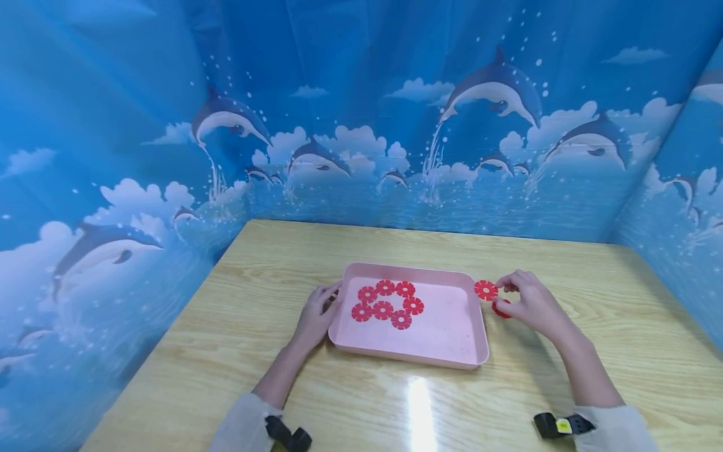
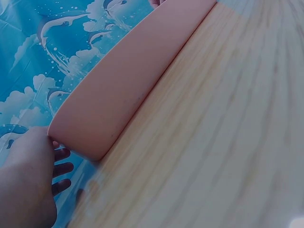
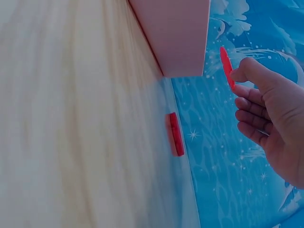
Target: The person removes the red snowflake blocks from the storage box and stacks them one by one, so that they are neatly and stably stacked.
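Note:
A pink rectangular tray [image 1: 449,326] holds several red interlocking plastic discs [image 1: 383,310] with notched edges, arranged in a loose ring towards its left side. At the tray's left rim is my left hand [image 1: 316,317], its thumb and fingers bent against the edge; part of this grip is hidden. My right hand [image 1: 533,304] pinches a red disc [image 1: 486,290] between thumb and fingertips, raised by the tray's right rim. Beneath that hand another red disc [image 3: 175,134] lies on the table, partly covered by the fingers in the head view.
The tray stands on a light wood-grain table [image 1: 271,263]. Behind the table and along its sides hangs a blue curtain [image 1: 361,113] printed with dolphins. Wrist cameras [image 1: 288,433] are strapped over pale sleeves.

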`<state>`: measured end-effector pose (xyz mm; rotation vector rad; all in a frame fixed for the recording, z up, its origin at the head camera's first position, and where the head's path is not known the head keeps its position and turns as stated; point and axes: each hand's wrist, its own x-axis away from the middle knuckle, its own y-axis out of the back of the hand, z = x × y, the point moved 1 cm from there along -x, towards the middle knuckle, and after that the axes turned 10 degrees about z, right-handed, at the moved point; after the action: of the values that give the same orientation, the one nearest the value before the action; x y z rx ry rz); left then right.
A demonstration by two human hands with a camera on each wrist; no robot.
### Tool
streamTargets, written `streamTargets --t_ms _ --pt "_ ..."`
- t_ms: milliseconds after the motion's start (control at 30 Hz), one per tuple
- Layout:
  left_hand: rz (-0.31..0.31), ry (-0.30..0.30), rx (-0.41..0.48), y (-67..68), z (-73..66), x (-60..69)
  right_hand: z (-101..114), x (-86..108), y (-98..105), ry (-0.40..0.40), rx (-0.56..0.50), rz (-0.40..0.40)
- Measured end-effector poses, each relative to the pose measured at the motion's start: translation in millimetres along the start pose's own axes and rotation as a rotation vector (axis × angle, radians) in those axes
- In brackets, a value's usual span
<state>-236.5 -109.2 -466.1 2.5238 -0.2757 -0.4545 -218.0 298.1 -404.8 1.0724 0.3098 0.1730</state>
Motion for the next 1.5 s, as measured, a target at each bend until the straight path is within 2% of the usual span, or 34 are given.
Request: streamTargets --t_ms 533,1167,1367,1500 --pt "0.001 0.003 -0.008 -0.8 1.3 0.0 -28.6 14.7 5.9 -0.003 -0.052 -0.013" --pt "0.001 -0.012 -0.006 -0.5 0.8 0.3 -58.7 21.0 -10.4 -0.011 -0.104 0.020" --pt "-0.004 -0.013 -0.006 -0.2 0.6 0.1 -64.0 21.2 -16.3 -0.001 -0.100 0.007" --pt "-0.003 -0.008 -0.001 0.0 0.3 -0.3 -65.9 21.1 -18.7 0.033 -0.117 -0.019"
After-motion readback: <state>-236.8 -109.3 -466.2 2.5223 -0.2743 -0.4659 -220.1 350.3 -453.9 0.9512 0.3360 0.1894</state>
